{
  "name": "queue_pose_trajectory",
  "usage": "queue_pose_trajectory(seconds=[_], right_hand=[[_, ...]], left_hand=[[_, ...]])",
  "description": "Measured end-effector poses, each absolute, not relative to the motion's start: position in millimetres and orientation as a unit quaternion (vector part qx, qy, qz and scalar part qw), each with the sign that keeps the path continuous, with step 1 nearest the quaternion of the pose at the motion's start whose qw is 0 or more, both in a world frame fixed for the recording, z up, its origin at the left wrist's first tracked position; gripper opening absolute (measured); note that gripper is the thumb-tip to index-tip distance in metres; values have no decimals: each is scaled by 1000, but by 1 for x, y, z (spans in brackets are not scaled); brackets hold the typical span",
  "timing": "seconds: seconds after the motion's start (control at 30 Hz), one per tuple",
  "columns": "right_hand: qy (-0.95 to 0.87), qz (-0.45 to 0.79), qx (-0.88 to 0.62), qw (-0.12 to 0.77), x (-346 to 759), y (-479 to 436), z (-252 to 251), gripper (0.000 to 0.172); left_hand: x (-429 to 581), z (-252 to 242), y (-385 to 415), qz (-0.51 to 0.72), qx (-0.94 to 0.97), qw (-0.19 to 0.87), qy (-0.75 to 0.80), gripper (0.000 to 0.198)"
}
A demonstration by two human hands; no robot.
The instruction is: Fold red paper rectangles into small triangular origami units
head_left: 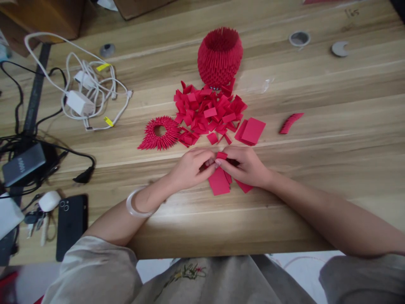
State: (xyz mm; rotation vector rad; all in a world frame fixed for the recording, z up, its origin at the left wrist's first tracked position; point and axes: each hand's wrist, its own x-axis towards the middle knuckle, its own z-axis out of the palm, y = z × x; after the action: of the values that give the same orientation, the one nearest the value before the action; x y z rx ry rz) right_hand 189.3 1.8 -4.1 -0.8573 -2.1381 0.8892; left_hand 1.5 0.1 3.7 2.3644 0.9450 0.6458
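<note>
Between the fingertips of my left hand (193,166) and my right hand (243,166) is a small folded piece of red paper (222,156). Both hands pinch it, thumbs toward me. Flat red paper rectangles (219,182) lie on the table under my hands, partly hidden by them. Just beyond is a loose heap of folded red paper pieces (210,112). To the heap's right rests a small stack of red paper (253,131), and to its left a spiky ring of interlocked red pieces (169,131). Behind the heap stands a round red paper vase (220,57) with an open top.
A short curved row of joined red pieces (290,123) lies at right. At left are tangled white cables with a charger (80,103), a black power adapter (24,164), keys (35,217) and a dark phone (72,227). A round desk grommet (299,39) sits far right.
</note>
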Motion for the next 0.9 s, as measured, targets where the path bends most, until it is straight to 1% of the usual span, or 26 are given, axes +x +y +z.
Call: queue_pose_trajectory(seconds=[0.47,0.9], right_hand=[[-807,364,-338,320,190,2,-6,29],[-812,346,-332,334,188,2,-5,32]], left_hand=[[1,5,0,237,871,252,349,15],[1,5,0,233,870,257,351,15]])
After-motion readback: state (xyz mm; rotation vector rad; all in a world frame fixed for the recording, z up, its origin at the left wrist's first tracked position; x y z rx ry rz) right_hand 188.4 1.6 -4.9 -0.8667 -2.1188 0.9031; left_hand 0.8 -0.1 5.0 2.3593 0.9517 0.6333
